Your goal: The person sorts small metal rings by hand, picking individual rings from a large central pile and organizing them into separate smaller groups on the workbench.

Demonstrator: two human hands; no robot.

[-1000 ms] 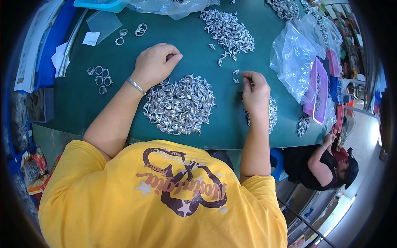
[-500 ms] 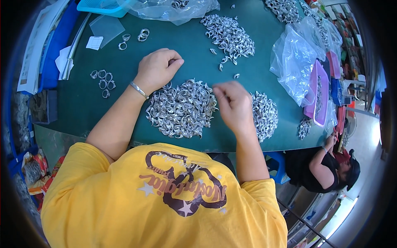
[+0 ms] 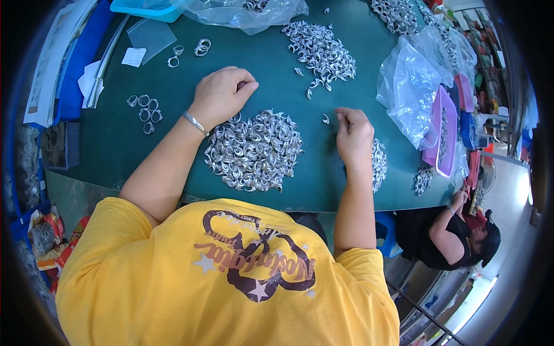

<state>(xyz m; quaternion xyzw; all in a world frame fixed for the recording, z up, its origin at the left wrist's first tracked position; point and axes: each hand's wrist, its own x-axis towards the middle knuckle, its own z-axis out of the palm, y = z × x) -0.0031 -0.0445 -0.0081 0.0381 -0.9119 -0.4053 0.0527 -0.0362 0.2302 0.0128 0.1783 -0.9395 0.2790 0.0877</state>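
Observation:
A heap of small curved silver-coloured metal pieces (image 3: 254, 153) lies on the green table in front of me. My left hand (image 3: 222, 95) rests at the heap's far left edge, its fingers curled closed; whatever they may hold is hidden. To the right of the heap, my right hand (image 3: 355, 138) hovers or rests over the table with thumb and fingers drawn together. I cannot make out anything between them. One loose curved metal piece (image 3: 326, 119) lies just left of its fingertips. A smaller heap of such pieces (image 3: 378, 166) is partly covered by my right hand and wrist.
Farther back lies another heap of curved pieces (image 3: 323, 55). Several metal rings (image 3: 144, 113) sit at the left. Clear plastic bags (image 3: 404, 86) and a pink tray (image 3: 443, 135) occupy the right side. A blue basket (image 3: 147, 8) stands far left. Another person (image 3: 450, 236) is at the right.
My right hand has moved right, away from the large heap's edge, and is now over the smaller heap's left part. The loose piece near it lies slightly nearer. My left hand stays put.

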